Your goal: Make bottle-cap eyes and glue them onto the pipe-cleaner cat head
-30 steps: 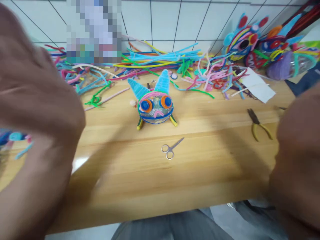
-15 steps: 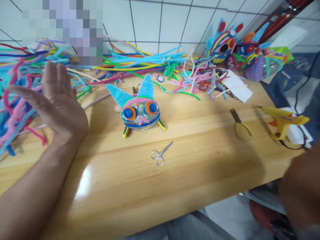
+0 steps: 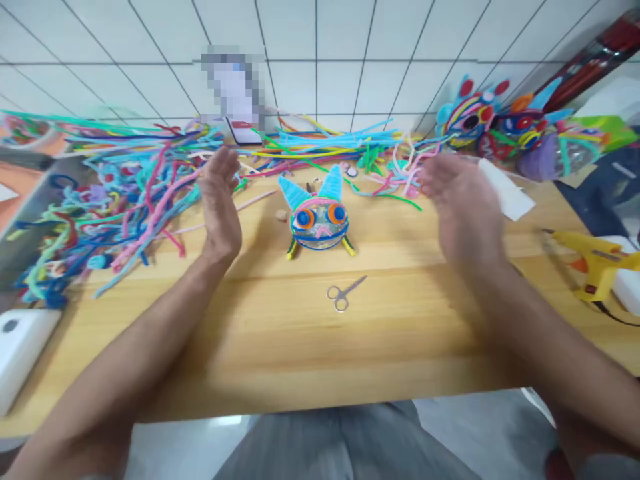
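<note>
A small figure [image 3: 320,223] with light-blue pointed ears, orange-and-blue eyes and a clear body stands on the wooden table [image 3: 300,353]. To its left my left hand [image 3: 220,207] is raised, fingers stretched out, holding nothing. On the other side my right hand [image 3: 463,207], blurred by motion, is held up with its fingers extended and nothing in it. Neither hand touches the figure. Small silver scissors [image 3: 346,293] lie in front of the figure.
Colourful pipe cleaners [image 3: 155,193] are heaped at the left and along the wall. A phone [image 3: 240,100] leans there. Decorated figures [image 3: 470,120] sit back right, near a yellow glue gun [image 3: 595,260]. A white device [image 3: 25,353] lies front left.
My right hand has come up from the lower right edge to over the table's right side. The view has shifted left, showing more of the table there. The figure and scissors stay put.
</note>
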Available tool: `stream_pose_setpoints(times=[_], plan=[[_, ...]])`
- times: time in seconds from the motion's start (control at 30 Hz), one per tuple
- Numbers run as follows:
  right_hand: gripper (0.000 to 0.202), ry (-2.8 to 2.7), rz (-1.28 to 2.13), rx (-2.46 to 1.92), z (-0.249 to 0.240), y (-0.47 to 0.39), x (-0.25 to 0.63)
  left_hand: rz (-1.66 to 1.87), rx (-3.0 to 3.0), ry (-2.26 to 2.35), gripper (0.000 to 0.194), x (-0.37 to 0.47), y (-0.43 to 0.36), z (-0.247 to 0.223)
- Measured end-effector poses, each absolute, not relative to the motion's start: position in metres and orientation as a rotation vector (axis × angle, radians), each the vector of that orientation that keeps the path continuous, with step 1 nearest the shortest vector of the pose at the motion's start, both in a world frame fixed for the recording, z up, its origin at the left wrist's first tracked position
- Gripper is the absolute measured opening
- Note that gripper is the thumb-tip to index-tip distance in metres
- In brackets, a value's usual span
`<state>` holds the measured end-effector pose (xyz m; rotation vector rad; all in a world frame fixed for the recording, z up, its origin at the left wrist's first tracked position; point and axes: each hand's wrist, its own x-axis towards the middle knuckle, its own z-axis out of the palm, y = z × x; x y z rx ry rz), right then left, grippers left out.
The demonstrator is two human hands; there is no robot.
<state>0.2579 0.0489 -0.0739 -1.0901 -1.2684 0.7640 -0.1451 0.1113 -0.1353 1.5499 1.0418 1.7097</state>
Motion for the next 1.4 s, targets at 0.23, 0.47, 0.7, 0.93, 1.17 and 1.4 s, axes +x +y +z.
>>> stream_pose_setpoints(times=[0.23,0.47,0.7,0.93,1.17,1.4], plan=[[0.068,-1.495,0.861,-1.031,-0.130,0.029,0.183,1.644,1.601,1.078,0.066,-0.108,0.053,-0.138],[0.076,-1.698,0.844,-1.046,-0.157,0.019,0.177,1.293,1.905,1.137,0.089,-0.098,0.014,-0.141],[0.077,-1.734,0.849,-1.081,-0.160,0.020,0.175,1.209,1.980,1.064,0.073,-0.097,0.023,-0.154],[0.070,-1.756,0.857,-1.102,-0.160,0.023,0.176,1.232,1.906,0.971,0.064,-0.094,0.028,-0.163],[0.070,-1.766,0.858,-1.087,-0.158,0.022,0.175,1.225,1.836,0.923,0.069,-0.094,0.029,-0.165],[0.069,-1.776,0.838,-1.120,-0.157,0.022,0.175,1.183,1.883,1.010,0.075,-0.095,0.027,-0.161]])
